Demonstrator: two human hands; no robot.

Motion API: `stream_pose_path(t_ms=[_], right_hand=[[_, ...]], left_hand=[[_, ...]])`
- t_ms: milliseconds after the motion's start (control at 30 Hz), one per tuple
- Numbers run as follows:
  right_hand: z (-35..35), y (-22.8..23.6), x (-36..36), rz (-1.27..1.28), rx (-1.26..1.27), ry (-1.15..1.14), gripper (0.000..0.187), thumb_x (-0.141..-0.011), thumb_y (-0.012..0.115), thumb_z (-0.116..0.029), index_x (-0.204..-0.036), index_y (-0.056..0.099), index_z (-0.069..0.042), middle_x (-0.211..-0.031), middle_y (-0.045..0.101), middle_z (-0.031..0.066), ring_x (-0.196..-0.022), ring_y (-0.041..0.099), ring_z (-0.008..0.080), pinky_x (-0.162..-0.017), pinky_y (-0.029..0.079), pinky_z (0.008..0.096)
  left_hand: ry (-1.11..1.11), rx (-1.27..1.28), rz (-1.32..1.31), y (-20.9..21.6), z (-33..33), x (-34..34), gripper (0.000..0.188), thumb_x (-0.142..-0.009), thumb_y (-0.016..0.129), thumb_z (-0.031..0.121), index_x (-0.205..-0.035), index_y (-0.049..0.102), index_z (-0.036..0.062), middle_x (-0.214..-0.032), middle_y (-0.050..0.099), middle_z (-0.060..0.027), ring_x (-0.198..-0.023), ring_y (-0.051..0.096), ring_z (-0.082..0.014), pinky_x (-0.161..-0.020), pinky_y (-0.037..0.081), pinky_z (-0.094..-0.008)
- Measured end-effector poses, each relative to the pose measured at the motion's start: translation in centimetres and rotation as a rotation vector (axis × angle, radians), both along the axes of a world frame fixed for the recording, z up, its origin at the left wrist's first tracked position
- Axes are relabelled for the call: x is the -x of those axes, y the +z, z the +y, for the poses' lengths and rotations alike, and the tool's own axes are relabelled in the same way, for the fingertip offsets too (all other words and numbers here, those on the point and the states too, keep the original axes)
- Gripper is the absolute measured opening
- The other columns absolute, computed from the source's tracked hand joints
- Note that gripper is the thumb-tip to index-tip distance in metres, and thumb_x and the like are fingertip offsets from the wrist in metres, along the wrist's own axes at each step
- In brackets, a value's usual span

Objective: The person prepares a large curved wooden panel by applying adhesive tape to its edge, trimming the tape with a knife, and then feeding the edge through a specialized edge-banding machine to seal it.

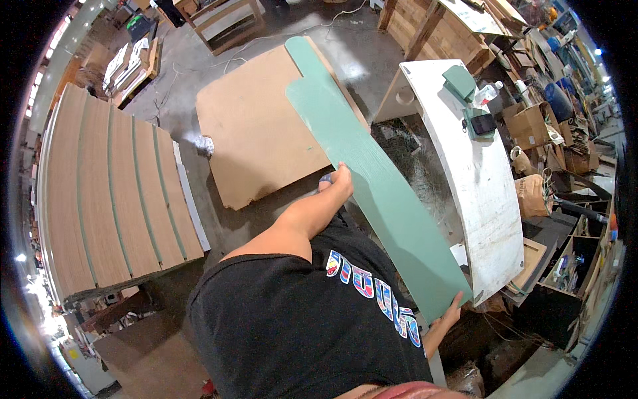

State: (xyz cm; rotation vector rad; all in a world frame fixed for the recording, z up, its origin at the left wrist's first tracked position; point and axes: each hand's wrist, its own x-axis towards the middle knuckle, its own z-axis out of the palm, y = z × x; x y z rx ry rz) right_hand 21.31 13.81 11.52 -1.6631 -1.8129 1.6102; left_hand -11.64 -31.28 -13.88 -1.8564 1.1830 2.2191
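A long green-painted board (379, 179) slants across the view in front of me, from the far middle to the near right. Its far end is rounded, and a narrower rounded green strip (304, 56) sticks out beyond it; whether that is part of the same board I cannot tell. My left hand (341, 179) is closed on the board's left edge near mid-length. At the near end, my right hand (452, 312) grips the corner, with fingers along the edge. Under the board's far half lies a large brown sheet (259, 126).
To the left stands a stack of wood-faced panels (119, 193) with green edges. On the right, a curved white table (482, 226) carries green pieces (458, 83), a clear bottle (488, 93) and a phone (483, 124). Beyond it are cardboard boxes (530, 126) and a paper bag (531, 196).
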Motion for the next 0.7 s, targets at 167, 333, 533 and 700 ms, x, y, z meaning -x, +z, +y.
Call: stream_pose_path(t_ms=[167, 333, 533, 700], right_hand=[[-2.5, -2.2, 2.0, -0.002, 0.035, -0.036, 0.070, -0.096, 0.075, -0.053, -0.136, 0.062, 0.003, -0.126, 0.070, 0.0148, -0.100, 0.072, 0.0287, -0.080, 0.060, 0.0445], [-11.8, -2.2, 11.8, 0.035, 0.024, 0.062, 0.064, -0.096, 0.077, -0.047, -0.133, 0.063, 0.004, -0.121, 0.072, 0.0148, -0.098, 0.072, 0.0264, -0.080, 0.060, 0.0425], [-25.5, -4.6, 27.7, 0.071, -0.022, 0.106, 0.067, -0.094, 0.081, -0.045, -0.130, 0.062, 0.008, -0.121, 0.071, 0.0168, -0.095, 0.072, 0.0277, -0.081, 0.060, 0.0433], [-35.3, -11.0, 42.2, 0.015, 0.007, 0.049, 0.064, -0.097, 0.077, -0.045, -0.132, 0.063, 0.007, -0.124, 0.070, 0.0146, -0.101, 0.070, 0.0290, -0.085, 0.058, 0.0430]], left_hand=[[0.009, 0.050, -0.172, 1.2, -0.9, 3.2, 0.068, -0.107, 0.055, 0.046, -0.150, 0.048, -0.0058, -0.160, 0.046, -0.0196, -0.143, 0.048, -0.0343, -0.117, 0.042, -0.0476], [0.009, 0.025, -0.193, 0.9, -4.0, 10.3, 0.067, -0.107, 0.052, 0.045, -0.150, 0.048, -0.0069, -0.162, 0.044, -0.0200, -0.146, 0.045, -0.0348, -0.118, 0.040, -0.0468], [-0.054, -0.003, -0.104, 0.6, -8.3, 19.7, 0.054, -0.107, 0.055, 0.034, -0.139, 0.055, -0.0093, -0.147, 0.058, -0.0220, -0.131, 0.058, -0.0341, -0.108, 0.048, -0.0466], [0.028, -0.015, -0.023, -3.3, -13.5, 29.3, 0.035, -0.108, 0.059, 0.029, -0.117, 0.065, -0.0044, -0.093, 0.066, -0.0074, -0.084, 0.059, -0.0192, -0.080, 0.050, -0.0387]])
